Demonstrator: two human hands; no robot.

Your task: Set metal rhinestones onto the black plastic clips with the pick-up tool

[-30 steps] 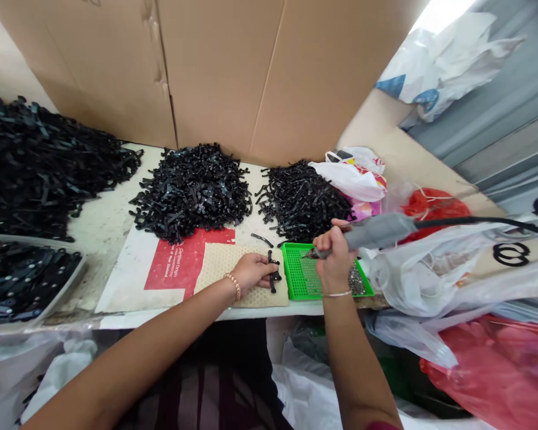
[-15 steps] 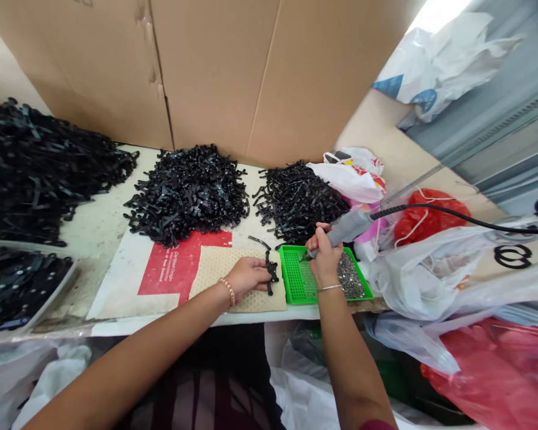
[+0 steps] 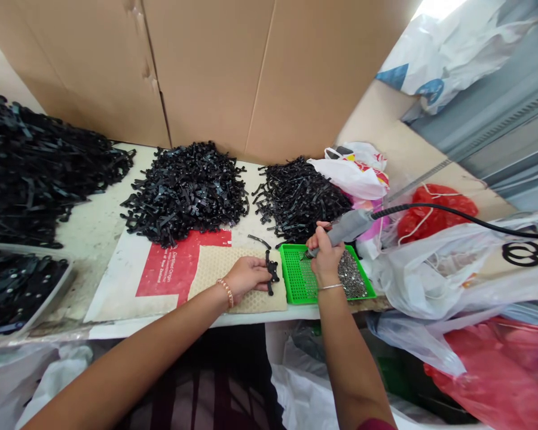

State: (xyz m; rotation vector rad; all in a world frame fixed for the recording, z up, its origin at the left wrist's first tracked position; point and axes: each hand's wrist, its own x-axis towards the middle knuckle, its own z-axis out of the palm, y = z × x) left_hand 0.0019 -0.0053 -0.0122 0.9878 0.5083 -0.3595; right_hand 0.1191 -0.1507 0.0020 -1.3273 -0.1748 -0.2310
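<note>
**A:** Status?

**B:** Left hand (image 3: pixel 246 276) has its fingers pinched on the black bracket (image 3: pixel 271 272), on the beige mat (image 3: pixel 215 266) just left of the green tray (image 3: pixel 298 280). Right hand (image 3: pixel 326 258) is wrapped round the corded driver (image 3: pixel 352 224), tip down in the tray near the screws (image 3: pixel 352 276).

**A:** Step?

**B:** Looks like screw pickup. The next move needs the tip square over a bracket hole.

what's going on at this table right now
A person is working at a table with both hands. The right hand grips a grey corded driver, its tip pointed down into a green tray that has a heap of small metal screws at its right end. The left hand pinches a black part against a beige mat just left of the tray. Piles of black parts lie farther back on the table.
</note>
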